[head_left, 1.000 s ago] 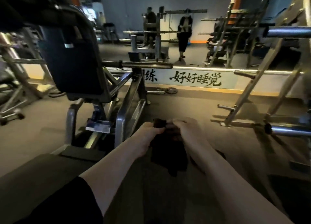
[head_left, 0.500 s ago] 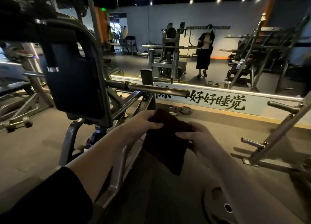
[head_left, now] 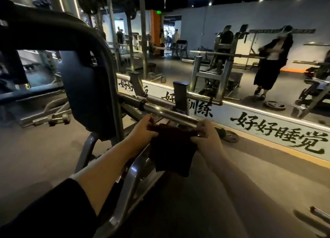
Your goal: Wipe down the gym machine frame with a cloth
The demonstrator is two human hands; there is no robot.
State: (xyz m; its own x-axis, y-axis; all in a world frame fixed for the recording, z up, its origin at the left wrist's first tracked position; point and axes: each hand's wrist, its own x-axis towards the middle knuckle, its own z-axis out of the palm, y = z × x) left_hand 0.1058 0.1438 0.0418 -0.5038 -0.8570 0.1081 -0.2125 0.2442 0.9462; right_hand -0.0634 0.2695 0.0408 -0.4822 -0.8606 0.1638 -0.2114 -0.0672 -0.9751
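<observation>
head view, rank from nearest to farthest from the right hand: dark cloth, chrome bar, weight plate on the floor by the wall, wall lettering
1. dark cloth, pinched in the right hand.
2. chrome bar, just behind the knuckles.
3. weight plate, on the floor to the right.
4. wall lettering, farther right along the wall.

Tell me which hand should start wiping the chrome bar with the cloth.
Probably the right hand: it pinches the dark cloth right beside the chrome bar. The left hand grips the other corner, slightly below the bar.
</observation>
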